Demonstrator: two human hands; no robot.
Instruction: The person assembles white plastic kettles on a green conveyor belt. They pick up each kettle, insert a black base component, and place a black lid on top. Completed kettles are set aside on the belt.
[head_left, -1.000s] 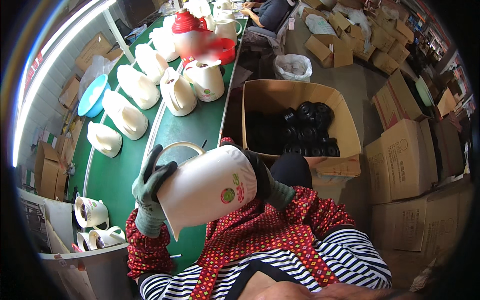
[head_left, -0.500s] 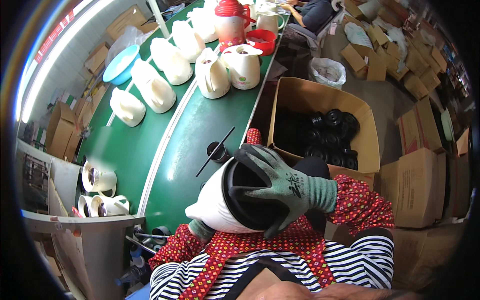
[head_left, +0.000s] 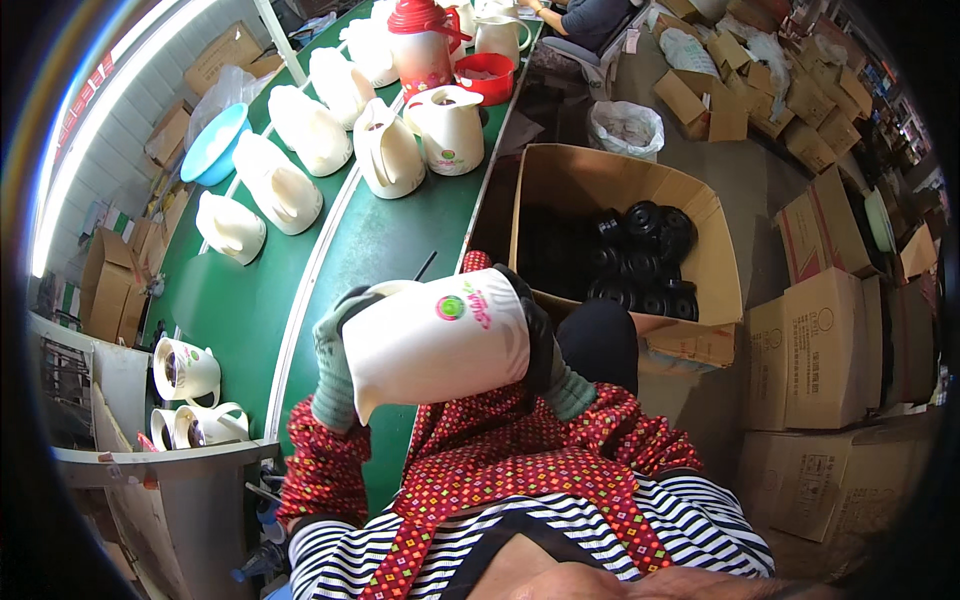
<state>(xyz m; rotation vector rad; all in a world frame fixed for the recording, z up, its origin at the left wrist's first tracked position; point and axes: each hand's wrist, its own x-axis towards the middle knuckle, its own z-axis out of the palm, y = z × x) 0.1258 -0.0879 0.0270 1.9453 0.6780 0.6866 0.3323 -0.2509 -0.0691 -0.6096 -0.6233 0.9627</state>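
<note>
A white jug [head_left: 440, 342] with a pink and green print lies on its side in the air before my chest. Its spout end points left and its base end points right. My left hand [head_left: 335, 355], in a grey-green glove, is closed around the spout end, some fingers hidden behind it. At the base end, my right hand [head_left: 552, 355] grips the jug from the side; its glove has a dark palm and hides the base. Beyond the jug, the tip of a thin black rod [head_left: 428, 263] shows over the green table [head_left: 375, 245].
Several white jugs [head_left: 390, 155] stand across the table, with a red thermos jug [head_left: 420, 55], a red bowl [head_left: 485, 80] and a blue basin [head_left: 215, 145]. To the right, a carton [head_left: 715, 260] holds black round parts [head_left: 640, 270]. Another person [head_left: 590, 22] sits at the far end.
The jug has turned from its black base facing me to its printed side facing up. My right hand has moved from across the base to its right side; my left now shows at the spout.
</note>
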